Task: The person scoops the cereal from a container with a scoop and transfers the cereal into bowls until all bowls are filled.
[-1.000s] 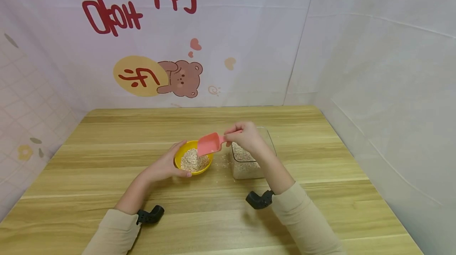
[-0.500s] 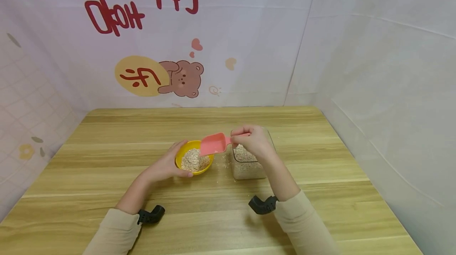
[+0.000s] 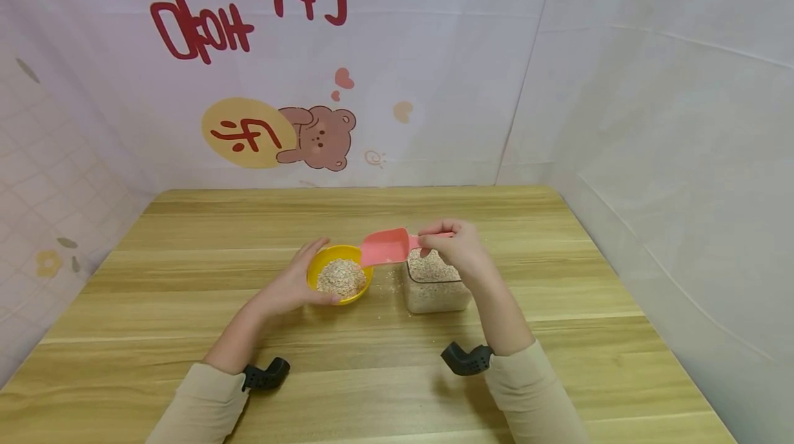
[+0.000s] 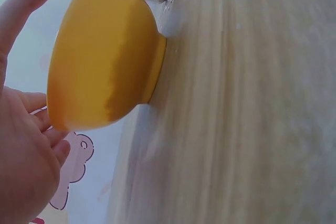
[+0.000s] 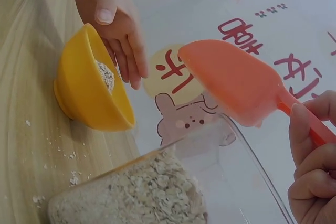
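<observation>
In the head view my left hand (image 3: 300,278) is spread around the near-left side of a yellow bowl (image 3: 318,261). Its fingers lie fairly straight beside the bowl, thumb along the front rim. Oat flakes (image 3: 341,278) form a mound inside the bowl, which stands on the table. My right hand (image 3: 455,247) pinches the handle of a pink scoop (image 3: 386,246). The scoop hangs between the bowl and a clear container (image 3: 437,297), its front edge overlapping the bowl's right rim in the head view. In the right wrist view the scoop (image 5: 236,80) is tilted above the container.
The clear container holds more oat flakes (image 5: 152,192) and stands right of the bowl. Loose flakes (image 3: 392,283) lie on the wooden table (image 3: 372,375) between the two. A printed cloth (image 3: 434,85) hangs behind the table, with another white sheet (image 3: 670,154) along the right side.
My right hand has moved to the right with the scoop, drawing it from over the bowl toward the container. The left hand stays by the bowl, its fingers slightly farther from the rim.
</observation>
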`<state>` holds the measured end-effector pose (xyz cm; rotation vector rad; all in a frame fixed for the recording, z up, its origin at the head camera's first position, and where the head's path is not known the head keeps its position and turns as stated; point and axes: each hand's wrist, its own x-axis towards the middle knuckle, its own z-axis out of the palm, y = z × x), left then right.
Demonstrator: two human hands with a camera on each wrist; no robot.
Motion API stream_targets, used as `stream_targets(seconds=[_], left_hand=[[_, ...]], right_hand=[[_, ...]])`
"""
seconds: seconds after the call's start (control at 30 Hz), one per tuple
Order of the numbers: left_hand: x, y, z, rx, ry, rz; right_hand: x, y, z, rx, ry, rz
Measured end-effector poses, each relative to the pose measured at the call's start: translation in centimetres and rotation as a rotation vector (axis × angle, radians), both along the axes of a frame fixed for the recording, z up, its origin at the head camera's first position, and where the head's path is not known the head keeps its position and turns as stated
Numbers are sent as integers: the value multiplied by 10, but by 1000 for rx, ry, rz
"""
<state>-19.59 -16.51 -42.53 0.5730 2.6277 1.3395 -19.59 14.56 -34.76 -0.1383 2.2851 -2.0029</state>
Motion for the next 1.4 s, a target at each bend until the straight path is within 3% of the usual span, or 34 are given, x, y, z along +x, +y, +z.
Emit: stream_targets(seconds=[0.8,1.17,1.4], left_hand=[[7,37,12,43,100,-16],[5,52,19,15,153,-32],[4,68,24,16,144,-50]], right_hand=[[-1,41,9,-31,43,-66],[-4,60,9,-16,52,-81],[-4,71,9,8,45,-88]])
